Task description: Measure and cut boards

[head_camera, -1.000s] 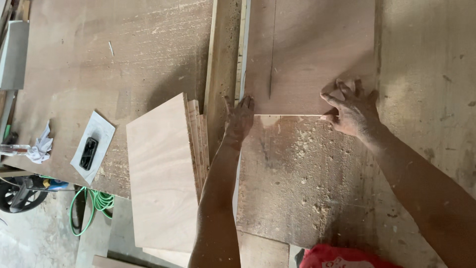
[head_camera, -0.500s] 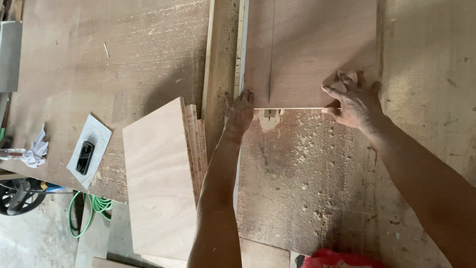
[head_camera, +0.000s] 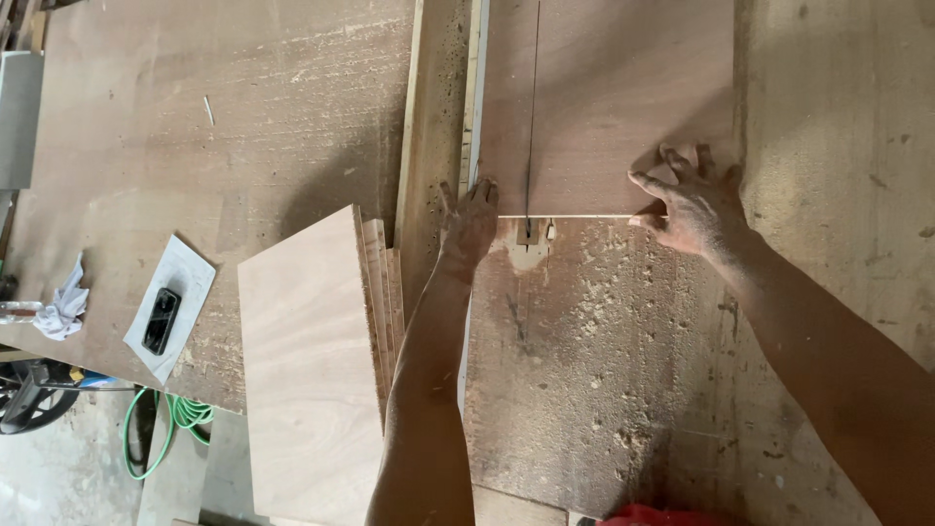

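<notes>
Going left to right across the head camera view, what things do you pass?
White rag → black phone on a white sheet → stack of plywood panels → left hand → saw cut in the board → right hand.

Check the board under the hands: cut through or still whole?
Cut through: a dark kerf splits the board from far edge to near edge, between left hand and right hand.

Plywood panel (head_camera: 623,107) lies flat on sawdusty table (head_camera: 584,390), a cut line running down its left part. Left hand (head_camera: 469,222) on panel's near-left corner, right hand (head_camera: 693,200) on near-right edge. Stack of boards (head_camera: 312,370) left of the forearm; phone (head_camera: 161,319) on paper farther left.
</notes>
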